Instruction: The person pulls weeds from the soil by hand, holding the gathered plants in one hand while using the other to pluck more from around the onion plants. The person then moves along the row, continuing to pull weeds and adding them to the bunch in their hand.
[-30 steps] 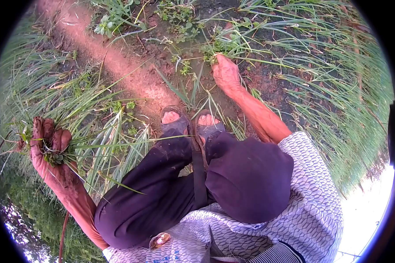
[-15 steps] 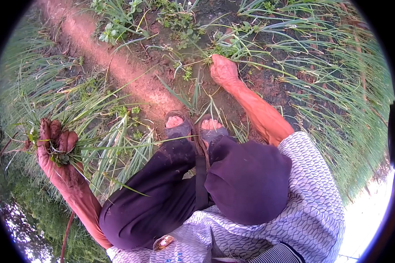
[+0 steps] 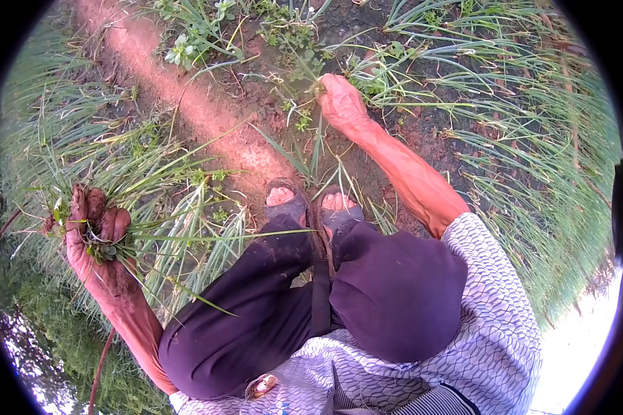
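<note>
My left hand [image 3: 100, 228], smeared with soil, is wrapped round a bunch of pulled grass and small leafy weeds [image 3: 104, 250], with long blades trailing to the right. Out ahead, my right hand [image 3: 339, 100] is closed with its fingers pressed together at a thin green plant [image 3: 304, 66] just above the soil. Its fingertips are partly hidden, but a stem shows at them. Leafy weeds [image 3: 370, 81] grow beside that hand.
Rows of slender green plants [image 3: 498, 145] cover the right side, and more [image 3: 55, 131] stand at the left. A bare reddish soil ridge [image 3: 187, 104] runs diagonally. My sandalled feet [image 3: 338, 202] and bent knees [image 3: 398, 294] are below.
My right hand has shifted a little left and up, away from the leafy clump at its side. My left hand still holds its bunch, and the whole view has moved slightly.
</note>
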Action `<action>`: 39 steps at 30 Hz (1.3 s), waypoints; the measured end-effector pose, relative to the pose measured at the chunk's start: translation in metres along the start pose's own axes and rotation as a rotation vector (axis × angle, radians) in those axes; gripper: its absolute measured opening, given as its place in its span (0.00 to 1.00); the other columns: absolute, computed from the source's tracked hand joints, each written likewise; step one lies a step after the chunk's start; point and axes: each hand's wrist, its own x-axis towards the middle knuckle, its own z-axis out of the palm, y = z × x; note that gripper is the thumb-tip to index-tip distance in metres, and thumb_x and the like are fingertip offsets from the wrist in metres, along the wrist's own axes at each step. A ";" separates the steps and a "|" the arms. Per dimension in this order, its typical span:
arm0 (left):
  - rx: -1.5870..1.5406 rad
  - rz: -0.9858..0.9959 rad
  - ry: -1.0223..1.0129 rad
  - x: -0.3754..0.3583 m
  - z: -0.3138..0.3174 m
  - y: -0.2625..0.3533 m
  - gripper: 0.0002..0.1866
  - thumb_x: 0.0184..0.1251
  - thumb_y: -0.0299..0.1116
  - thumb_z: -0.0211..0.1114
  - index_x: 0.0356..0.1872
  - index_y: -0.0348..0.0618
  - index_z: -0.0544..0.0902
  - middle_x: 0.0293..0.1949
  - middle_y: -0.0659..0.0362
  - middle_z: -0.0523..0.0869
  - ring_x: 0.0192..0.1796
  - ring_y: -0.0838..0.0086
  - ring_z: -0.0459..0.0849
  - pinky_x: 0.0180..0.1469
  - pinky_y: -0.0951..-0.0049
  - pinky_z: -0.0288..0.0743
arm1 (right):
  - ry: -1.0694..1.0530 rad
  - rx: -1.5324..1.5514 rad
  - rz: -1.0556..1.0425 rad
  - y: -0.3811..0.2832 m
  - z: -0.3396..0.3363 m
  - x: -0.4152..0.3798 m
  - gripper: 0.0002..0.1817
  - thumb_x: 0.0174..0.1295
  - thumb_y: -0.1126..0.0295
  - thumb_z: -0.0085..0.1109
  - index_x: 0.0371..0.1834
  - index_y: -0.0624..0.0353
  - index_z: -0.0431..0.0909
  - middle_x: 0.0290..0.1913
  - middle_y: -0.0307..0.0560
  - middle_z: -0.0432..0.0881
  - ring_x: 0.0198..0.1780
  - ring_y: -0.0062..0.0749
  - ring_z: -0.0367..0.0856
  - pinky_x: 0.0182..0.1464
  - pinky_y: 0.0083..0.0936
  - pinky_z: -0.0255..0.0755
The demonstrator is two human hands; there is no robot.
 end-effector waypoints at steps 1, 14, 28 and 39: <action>0.021 0.008 0.051 0.000 0.002 0.000 0.08 0.66 0.27 0.54 0.42 0.33 0.73 0.28 0.60 0.68 0.19 0.82 0.59 0.21 0.81 0.54 | -0.047 -0.057 0.008 0.002 0.004 0.006 0.08 0.51 0.70 0.52 0.33 0.63 0.71 0.32 0.61 0.74 0.35 0.58 0.77 0.36 0.45 0.72; 0.005 -0.024 0.079 0.000 0.004 -0.004 0.09 0.67 0.27 0.53 0.45 0.34 0.73 0.28 0.61 0.69 0.18 0.82 0.59 0.21 0.82 0.53 | -0.518 -0.404 0.198 -0.024 0.005 0.048 0.13 0.46 0.69 0.53 0.32 0.65 0.81 0.34 0.62 0.81 0.39 0.52 0.81 0.43 0.42 0.75; 0.017 -0.046 0.001 -0.002 0.001 -0.006 0.12 0.65 0.29 0.55 0.47 0.35 0.72 0.26 0.62 0.70 0.17 0.83 0.60 0.20 0.81 0.52 | -0.448 -0.551 -0.062 -0.016 0.014 0.036 0.09 0.48 0.74 0.54 0.32 0.64 0.81 0.33 0.57 0.82 0.36 0.47 0.83 0.36 0.37 0.78; 0.110 -0.008 0.124 -0.011 -0.013 -0.008 0.15 0.63 0.31 0.58 0.50 0.38 0.75 0.36 0.57 0.80 0.19 0.82 0.63 0.21 0.81 0.53 | -0.620 -0.574 0.016 -0.034 0.003 0.045 0.11 0.44 0.70 0.55 0.30 0.59 0.83 0.32 0.52 0.84 0.38 0.45 0.83 0.39 0.39 0.78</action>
